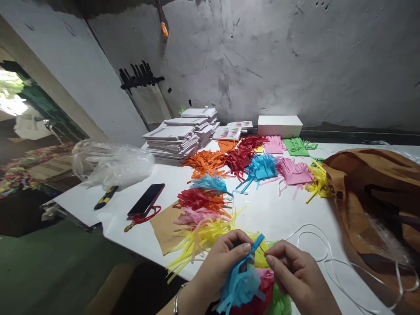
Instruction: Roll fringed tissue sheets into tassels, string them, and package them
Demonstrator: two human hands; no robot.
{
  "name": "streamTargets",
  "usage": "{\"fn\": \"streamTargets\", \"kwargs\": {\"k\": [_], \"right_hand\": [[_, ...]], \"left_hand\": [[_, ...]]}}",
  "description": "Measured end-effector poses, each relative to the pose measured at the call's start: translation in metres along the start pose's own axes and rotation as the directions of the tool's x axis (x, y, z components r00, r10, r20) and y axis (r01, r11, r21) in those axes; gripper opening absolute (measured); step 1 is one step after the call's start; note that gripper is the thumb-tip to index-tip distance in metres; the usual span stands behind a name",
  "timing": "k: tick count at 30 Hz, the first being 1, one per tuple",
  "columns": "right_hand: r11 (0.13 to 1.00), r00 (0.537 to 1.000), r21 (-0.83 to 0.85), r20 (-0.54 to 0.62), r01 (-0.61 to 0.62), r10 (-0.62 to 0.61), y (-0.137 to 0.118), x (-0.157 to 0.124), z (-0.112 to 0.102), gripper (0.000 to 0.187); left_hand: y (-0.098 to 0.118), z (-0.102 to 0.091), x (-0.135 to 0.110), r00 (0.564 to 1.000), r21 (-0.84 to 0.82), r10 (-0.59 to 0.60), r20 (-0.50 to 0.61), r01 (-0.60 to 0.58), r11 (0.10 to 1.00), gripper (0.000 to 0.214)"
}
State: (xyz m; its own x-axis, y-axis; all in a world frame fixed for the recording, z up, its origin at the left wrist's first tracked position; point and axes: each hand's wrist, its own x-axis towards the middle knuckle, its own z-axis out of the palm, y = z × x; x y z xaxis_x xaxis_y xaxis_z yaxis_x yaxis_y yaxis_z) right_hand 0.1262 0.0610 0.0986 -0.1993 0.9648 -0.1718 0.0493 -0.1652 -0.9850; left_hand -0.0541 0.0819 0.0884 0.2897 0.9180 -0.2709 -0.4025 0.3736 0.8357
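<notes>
My left hand (220,258), a bracelet on its wrist, is closed on the twisted top of a blue paper tassel (242,284). Its fringe hangs below the fingers. My right hand (297,270) pinches a thin, dark needle (262,250) whose tip end is at the tassel's top; whether it passes through cannot be made out. Red and green tassels lie beneath the hands, partly hidden. Just beyond is a yellow tassel (210,236), with a red tassel (200,199) and a light blue tassel (210,183) farther back. White cord (324,249) loops to the right.
Several bundles of fringed paper, such as a pink bundle (293,170), lie mid-table. Behind them are stacked white packets (173,142) and a white box (279,126). A phone (146,200), a cutter (106,197) and a plastic bag (113,164) lie left; a brown bag (354,183) stands right.
</notes>
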Motion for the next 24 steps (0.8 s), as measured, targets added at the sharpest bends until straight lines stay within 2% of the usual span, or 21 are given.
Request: {"fn": "streamTargets", "kwargs": {"k": [6,18,24], "right_hand": [[1.000,0.999,0.022,-0.039,0.003,-0.003,0.001,-0.002,0.001,0.053],[0.999,0.999,-0.034,0.016,0.039,-0.039,0.002,0.000,0.000,0.050],[0.999,0.999,-0.038,0.024,0.027,-0.026,0.002,0.001,-0.001,0.050]], "left_hand": [[-0.009,-0.006,0.011,0.998,-0.121,-0.005,0.057,0.012,0.993,0.043],[-0.015,-0.010,0.012,0.998,-0.035,0.043,0.035,-0.042,0.999,0.043],[-0.005,-0.006,0.007,0.997,-0.023,-0.014,0.070,0.015,1.000,0.041]]}}
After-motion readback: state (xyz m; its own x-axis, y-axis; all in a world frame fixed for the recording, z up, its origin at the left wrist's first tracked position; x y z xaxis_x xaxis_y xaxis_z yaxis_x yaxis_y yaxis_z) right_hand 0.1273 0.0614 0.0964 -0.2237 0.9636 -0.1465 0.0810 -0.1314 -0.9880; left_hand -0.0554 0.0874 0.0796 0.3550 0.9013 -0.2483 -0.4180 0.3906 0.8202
